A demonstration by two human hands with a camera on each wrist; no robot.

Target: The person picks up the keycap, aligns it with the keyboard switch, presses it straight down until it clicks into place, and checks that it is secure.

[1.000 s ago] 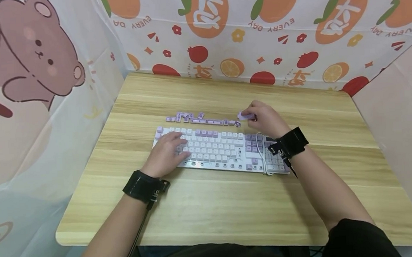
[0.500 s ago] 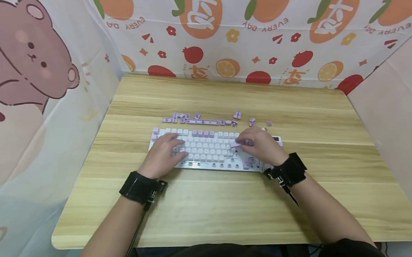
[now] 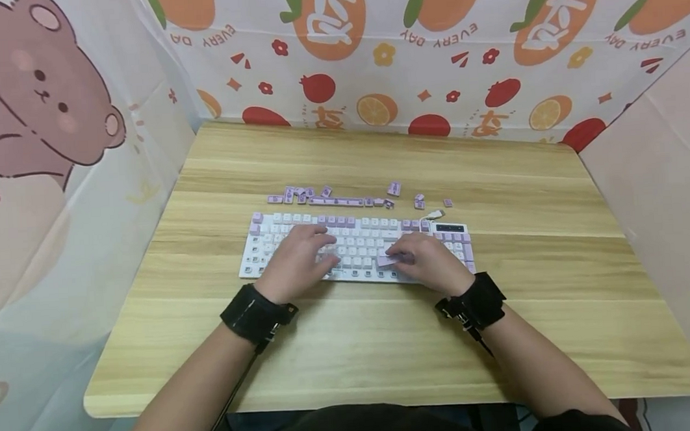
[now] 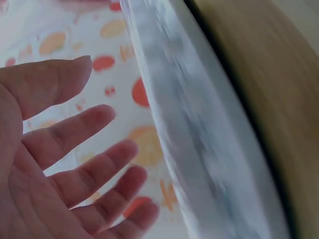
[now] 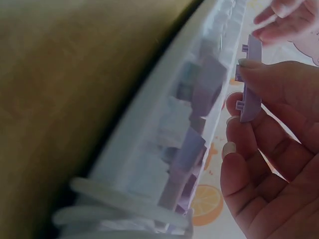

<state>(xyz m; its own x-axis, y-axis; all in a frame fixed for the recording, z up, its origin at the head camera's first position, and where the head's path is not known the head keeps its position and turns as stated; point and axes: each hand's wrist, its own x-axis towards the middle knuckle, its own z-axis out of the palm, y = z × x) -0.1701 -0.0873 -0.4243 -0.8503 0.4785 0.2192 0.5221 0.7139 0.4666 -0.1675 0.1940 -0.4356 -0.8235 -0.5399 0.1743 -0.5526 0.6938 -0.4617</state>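
Observation:
A white and purple keyboard (image 3: 358, 242) lies on the wooden table, with several bare switches showing along its left side and front row. My right hand (image 3: 432, 263) pinches a long purple keycap (image 5: 253, 89) between thumb and fingers, its stems bared in the right wrist view. It hovers over the right part of the keyboard's lower rows. Fingers spread, my left hand (image 3: 294, 260) is held over the left half of the keys and holds nothing. In the left wrist view, its fingers (image 4: 99, 174) are apart from the keyboard's edge.
Behind the keyboard lies a long purple spacebar (image 3: 335, 202) among several loose purple keycaps (image 3: 288, 194). Another pair of keycaps (image 3: 419, 202) sits farther right. The keyboard's white cable plug (image 3: 435, 215) rests at its back right edge. A fruit-patterned curtain (image 3: 373, 84) hangs behind the table.
My right hand has come forward and left from behind the keyboard to above its lower rows, carrying the keycap. My left hand has shifted right across the keys.

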